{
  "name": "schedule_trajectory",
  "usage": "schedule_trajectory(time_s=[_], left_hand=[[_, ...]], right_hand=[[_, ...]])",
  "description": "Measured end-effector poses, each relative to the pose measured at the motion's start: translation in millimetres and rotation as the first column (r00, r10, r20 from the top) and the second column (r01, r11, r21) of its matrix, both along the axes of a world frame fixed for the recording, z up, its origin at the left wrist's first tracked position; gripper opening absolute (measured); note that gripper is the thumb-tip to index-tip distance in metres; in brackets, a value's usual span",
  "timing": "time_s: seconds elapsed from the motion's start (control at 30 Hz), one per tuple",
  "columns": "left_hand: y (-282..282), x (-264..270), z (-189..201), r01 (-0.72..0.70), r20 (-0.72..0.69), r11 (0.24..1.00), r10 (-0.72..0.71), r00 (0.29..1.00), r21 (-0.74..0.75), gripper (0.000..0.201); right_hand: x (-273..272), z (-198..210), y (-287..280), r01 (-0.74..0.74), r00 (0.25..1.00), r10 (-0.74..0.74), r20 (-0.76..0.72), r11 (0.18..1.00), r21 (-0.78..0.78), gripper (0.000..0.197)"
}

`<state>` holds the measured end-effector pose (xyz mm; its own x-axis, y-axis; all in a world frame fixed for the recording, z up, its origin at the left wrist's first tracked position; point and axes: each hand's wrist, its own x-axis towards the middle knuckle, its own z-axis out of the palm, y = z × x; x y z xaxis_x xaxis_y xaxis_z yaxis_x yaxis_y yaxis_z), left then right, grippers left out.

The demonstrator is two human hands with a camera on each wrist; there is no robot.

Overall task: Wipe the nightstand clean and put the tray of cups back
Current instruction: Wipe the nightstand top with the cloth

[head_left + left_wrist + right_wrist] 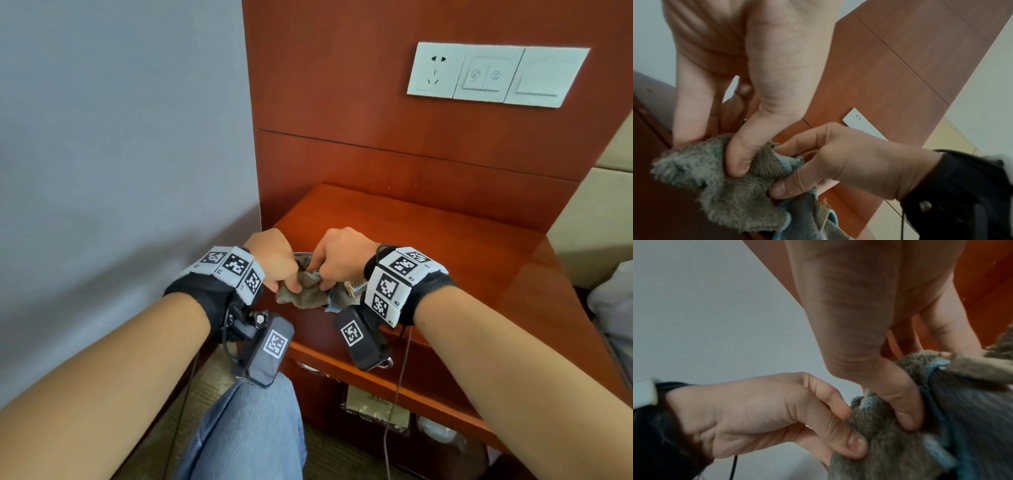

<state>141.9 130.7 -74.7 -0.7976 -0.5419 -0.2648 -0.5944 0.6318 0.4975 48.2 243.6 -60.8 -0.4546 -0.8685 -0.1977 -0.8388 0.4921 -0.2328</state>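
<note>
Grey fuzzy terry cloth with light-blue edging (306,289): bunched up, not flat, sitting at the front-left corner of the nightstand top. Part of it hangs over the front edge. It is pinched from both sides, left hand (274,260) on its left portion and right hand (342,257) on its right, thumbs pressed into the pile. A small tan label shows at its right end.

Reddish-brown glossy wooden nightstand (445,240): the surface is bare apart from the cloth, set against a matching wood wall panel. An open shelf below holds items too dim to identify.

Tray and cups: not identifiable in any view.
</note>
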Motion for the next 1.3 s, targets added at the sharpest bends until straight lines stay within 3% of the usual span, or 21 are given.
schedule_trajectory(time_s=[0.13,0.3,0.5,0.63,0.73,0.93,1.17,1.3], left_hand=[[43,-34,5,0.154,0.044,0.986,-0.152,0.987,-0.059,0.032],[118,-83,9,0.382,0.08,0.915,-0.375,0.924,-0.132,0.033],[216,-120,7,0.571,0.038,0.805,-0.573,0.819,-0.161,0.024],[261,-127,6,0.63,-0.056,0.749,-0.652,0.756,-0.204,0.021],[265,-129,4,0.668,-0.072,0.716,-0.691,0.719,-0.202,0.023],[228,-121,0,0.684,-0.056,0.711,-0.699,0.713,-0.165,0.011],[79,-86,11,0.53,0.123,0.839,-0.517,0.847,-0.125,0.023],[-14,-42,13,0.313,0.145,0.944,-0.297,0.944,-0.102,0.028]], right_hand=[[-18,8,38,0.122,0.992,-0.123,0.008,0.987,0.105,0.027],[-43,11,116,0.334,0.939,-0.343,0.014,0.925,0.182,0.028],[-57,5,222,0.628,0.762,-0.642,0.08,0.764,0.15,0.025],[-54,2,271,0.74,0.661,-0.747,0.075,0.665,0.1,0.023],[-48,-2,282,0.782,0.619,-0.783,0.068,0.622,0.045,0.024],[-40,-1,248,0.719,0.692,-0.72,0.043,0.694,0.04,0.025],[-17,-1,102,0.464,0.883,-0.461,0.085,0.885,-0.019,0.021],[11,-8,9,0.285,0.958,-0.285,0.013,0.954,-0.088,0.035]])
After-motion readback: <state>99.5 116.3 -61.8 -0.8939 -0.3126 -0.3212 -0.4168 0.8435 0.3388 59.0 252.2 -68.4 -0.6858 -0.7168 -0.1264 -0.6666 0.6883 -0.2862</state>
